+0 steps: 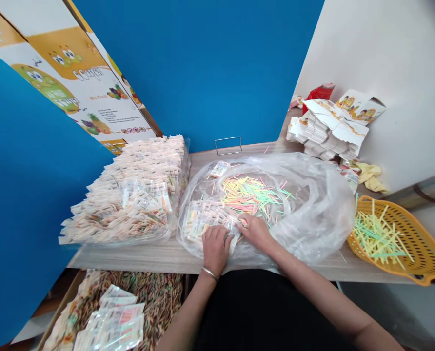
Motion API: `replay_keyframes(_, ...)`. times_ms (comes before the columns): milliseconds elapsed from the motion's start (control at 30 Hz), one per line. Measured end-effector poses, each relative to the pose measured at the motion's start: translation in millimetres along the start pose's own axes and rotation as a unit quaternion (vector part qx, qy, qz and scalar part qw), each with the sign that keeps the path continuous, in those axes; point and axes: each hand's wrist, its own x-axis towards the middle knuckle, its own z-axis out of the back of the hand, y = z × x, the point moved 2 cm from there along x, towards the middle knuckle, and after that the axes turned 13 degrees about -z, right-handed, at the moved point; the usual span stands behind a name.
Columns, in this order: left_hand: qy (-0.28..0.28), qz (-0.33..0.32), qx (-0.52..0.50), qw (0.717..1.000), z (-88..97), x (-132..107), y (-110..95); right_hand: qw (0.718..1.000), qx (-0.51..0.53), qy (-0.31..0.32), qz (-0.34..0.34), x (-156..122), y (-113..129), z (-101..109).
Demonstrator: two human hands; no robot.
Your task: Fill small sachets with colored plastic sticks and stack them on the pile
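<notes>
Right here, inside the clear plastic bag (pixel 312 209), a bunch of small printed packets (pixel 206 219) sits under both hands! The left hand (pixel 214 248) is curled over the bunch, fingers pressing down, a metal bangle (pixel 210 274) at the wrist. The right hand (pixel 256 231) comes in beside it, fingertips pinched together on the packets' far edge.

Just beyond the hands, still in the bag, lies a loose heap of pastel plastic sticks (pixel 250 195), so plenty looks left to go. More sticks fill the yellow perforated basket (pixel 396 239) right of the bag.

Left of the bag, a big stack of finished-looking packets (pixel 129 190) rises high, a lot done already! Below the table edge, a cardboard box (pixel 62 312) holds more, and behind the bag, to the right, sit folded printed cartons (pixel 327 126).
</notes>
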Motion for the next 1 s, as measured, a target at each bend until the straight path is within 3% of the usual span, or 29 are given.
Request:
replay_keyframes(167, -0.025, -0.014, -0.015, 0.999, -3.1, -2.8, 7.9, 1.000, -0.020, -0.007, 0.001, 1.1, 4.8, -4.3)
replay_keyframes(367, -0.078, 0.013, -0.063, 0.995, 10.1, 14.7, -2.2, 0.994, 0.090, -0.028, 0.057, -12.5, -13.0, 8.4)
replay_keyframes(600, -0.007, 0.085, -0.258, 0.962, 16.0, 55.0, -7.0, 0.985, 0.131, -0.037, 0.109, -16.1, -26.9, 39.8)
replay_keyframes(733, -0.003, 0.036, -0.206, 0.978, 20.9, 65.8, -10.6, 0.991, 0.079, -0.030, 0.106, -13.4, -29.0, 43.4)
replay_keyframes(1000, 0.072, -0.040, -0.109, 0.991, 10.9, 68.3, -18.9, 0.995, -0.013, -0.037, 0.094, -11.0, -28.0, 36.1)
